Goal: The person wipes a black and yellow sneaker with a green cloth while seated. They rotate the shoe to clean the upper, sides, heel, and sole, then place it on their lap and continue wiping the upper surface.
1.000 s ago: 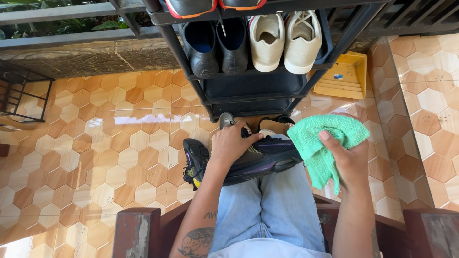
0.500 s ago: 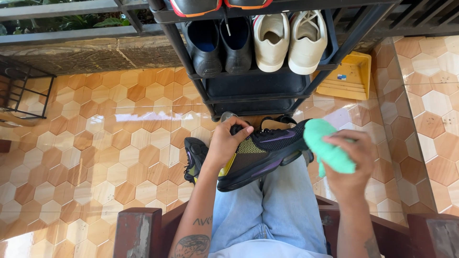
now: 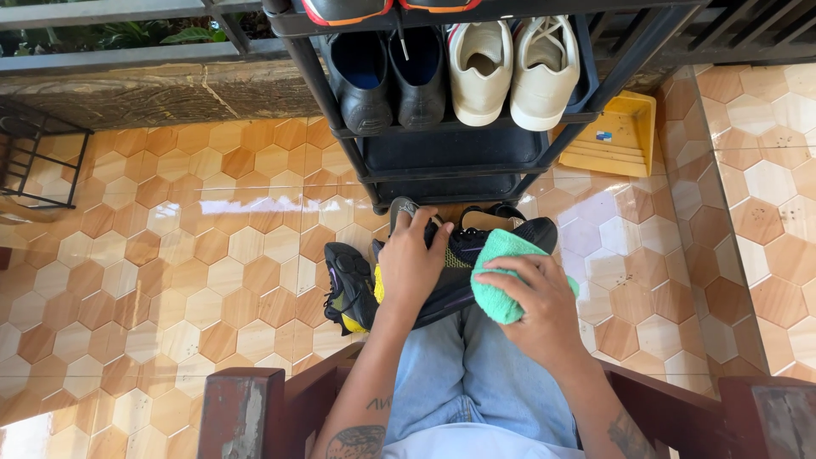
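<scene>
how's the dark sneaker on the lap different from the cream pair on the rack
The black-and-purple sneaker lies across the lap, the left hand holding it, the right hand pressing a green cloth on it. The cream sneakers sit side by side, untouched, on the black shoe rack. All are lace-up sneakers.

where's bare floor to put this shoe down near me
Widest free patch: tiled floor between shoe rack and wire stand. A smaller patch lies beside the yellow dustpan. Crowded by the knees: second sneaker, shoes under the rack.
</scene>
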